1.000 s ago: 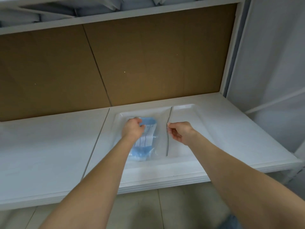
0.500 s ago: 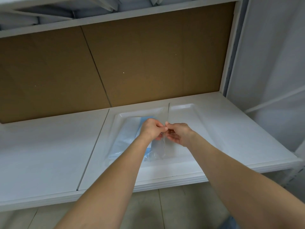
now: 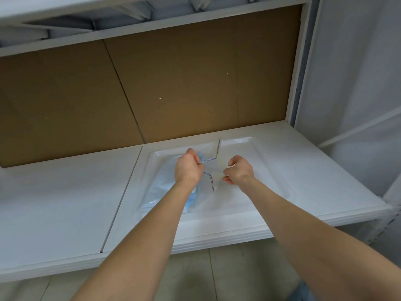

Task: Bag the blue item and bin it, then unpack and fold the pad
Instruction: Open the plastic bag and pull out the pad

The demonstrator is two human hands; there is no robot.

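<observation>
**Spreading the bag's mouth**

Pinches one zip lip of the bag (image 3: 207, 187) in the left hand (image 3: 187, 168), the other in the right hand (image 3: 238, 170), drawn apart over the desk (image 3: 65, 203). Finds the blue item (image 3: 191, 200) under the left wrist, seemingly inside. Probably feels light, soft, floppy, the film slick. Best gripped along the stiffer zip strip.

Both arms are reaching fwd; L hand (image 3: 187, 168) & R hand (image 3: 238, 169) are pinching the clear bag (image 3: 207, 195) w/ curled fingers.
</observation>
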